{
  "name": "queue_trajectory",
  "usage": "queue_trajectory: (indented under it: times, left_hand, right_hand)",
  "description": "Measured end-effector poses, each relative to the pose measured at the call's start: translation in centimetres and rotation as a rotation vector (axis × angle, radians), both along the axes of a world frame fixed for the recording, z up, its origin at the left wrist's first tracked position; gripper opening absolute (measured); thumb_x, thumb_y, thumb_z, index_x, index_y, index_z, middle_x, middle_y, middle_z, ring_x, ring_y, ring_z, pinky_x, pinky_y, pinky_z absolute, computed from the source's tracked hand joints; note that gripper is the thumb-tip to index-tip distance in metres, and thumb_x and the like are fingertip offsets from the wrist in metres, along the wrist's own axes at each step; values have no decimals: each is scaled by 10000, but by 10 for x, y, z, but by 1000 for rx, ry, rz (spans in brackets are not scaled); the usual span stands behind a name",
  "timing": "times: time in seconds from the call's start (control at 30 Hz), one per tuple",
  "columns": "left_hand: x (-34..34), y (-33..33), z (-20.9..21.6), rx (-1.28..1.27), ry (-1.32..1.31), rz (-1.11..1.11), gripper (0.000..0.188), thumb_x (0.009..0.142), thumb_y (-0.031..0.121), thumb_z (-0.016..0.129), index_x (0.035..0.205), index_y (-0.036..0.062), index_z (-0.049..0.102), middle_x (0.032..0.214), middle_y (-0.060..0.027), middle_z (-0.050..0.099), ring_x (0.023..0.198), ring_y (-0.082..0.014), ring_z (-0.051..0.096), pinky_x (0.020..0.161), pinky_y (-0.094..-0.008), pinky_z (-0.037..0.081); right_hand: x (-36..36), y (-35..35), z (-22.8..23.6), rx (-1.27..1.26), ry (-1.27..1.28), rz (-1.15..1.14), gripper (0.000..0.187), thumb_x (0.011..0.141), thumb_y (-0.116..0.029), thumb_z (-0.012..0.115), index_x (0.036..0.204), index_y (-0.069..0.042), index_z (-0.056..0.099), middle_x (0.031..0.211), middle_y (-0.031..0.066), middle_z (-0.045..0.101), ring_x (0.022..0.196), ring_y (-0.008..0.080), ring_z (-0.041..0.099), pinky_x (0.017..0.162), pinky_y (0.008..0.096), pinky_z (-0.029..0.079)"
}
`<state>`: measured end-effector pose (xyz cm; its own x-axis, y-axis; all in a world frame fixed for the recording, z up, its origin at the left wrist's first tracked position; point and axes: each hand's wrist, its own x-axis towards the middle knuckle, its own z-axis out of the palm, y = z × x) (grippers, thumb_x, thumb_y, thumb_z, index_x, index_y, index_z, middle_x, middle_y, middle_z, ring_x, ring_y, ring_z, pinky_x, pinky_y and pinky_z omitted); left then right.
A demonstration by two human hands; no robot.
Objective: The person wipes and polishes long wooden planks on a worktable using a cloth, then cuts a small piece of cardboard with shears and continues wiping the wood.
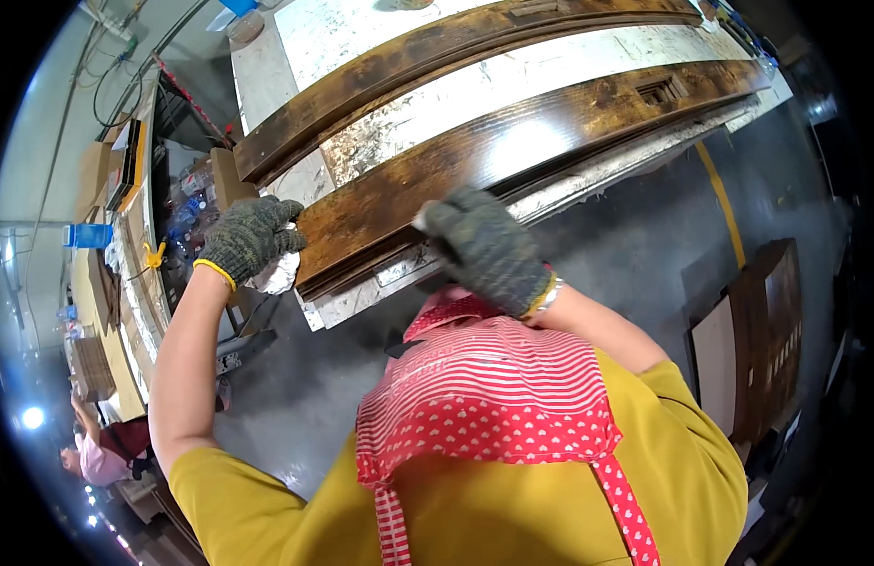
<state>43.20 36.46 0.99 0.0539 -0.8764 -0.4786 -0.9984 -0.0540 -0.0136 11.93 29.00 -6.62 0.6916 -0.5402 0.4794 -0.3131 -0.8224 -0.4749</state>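
Note:
Both my hands wear dark knitted gloves with yellow cuffs. My left hand point(251, 236) grips a crumpled white rag point(278, 274) at the left end of a long dark-stained wooden board point(512, 151). My right hand point(486, 247) is curled at the board's near edge, with a small white bit showing at its fingertips; what that bit is I cannot tell. The board lies across a white, paint-smeared workbench point(361, 38). A second stained board point(427, 57) lies parallel behind it.
A red-and-white apron point(493, 396) over a yellow shirt fills the lower middle. Shelves with clutter and a yellow clamp point(154, 255) stand at left. Dark wooden panels point(762, 330) lean at right on the grey floor. Another person point(102, 453) works at lower left.

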Motion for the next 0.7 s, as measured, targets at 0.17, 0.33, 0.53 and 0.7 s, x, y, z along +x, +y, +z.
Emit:
queue_trajectory:
  times: [0.17,0.33,0.53,0.7]
  left_hand:
    - [22,16,-1,-44,-15,-65,471,812,391,691,1177,102,627,1074,-158,650,1009,-342,615,871,-420,482]
    - [40,19,-8,-72,132,-61,493,813,419,687,1181,96,635,1075,-167,660,1022,-351,614,904,-413,476]
    - [50,16,-17,-99,175,-149,478,833,413,661,1177,81,640,1089,-177,649,1027,-353,602,912,-421,465]
    - [50,17,-16,-35,167,-121,499,840,441,621,1212,109,623,1171,-149,631,1097,-334,578,963,-415,440]
  right_hand:
    - [-5,-12,-6,-82,-52,-151,288,780,-88,648,1065,-77,605,1048,139,597,951,327,582,864,443,487]
    - [21,22,0,-30,69,-175,328,758,-93,645,1079,-53,593,1027,164,588,960,338,575,875,437,483]
    - [107,75,-9,-32,32,161,360,750,-116,658,1102,-81,598,1021,147,585,950,322,593,841,399,491]
    - [164,118,-35,-285,177,193,303,794,-142,588,1090,-77,604,1005,134,577,932,305,597,824,415,490]
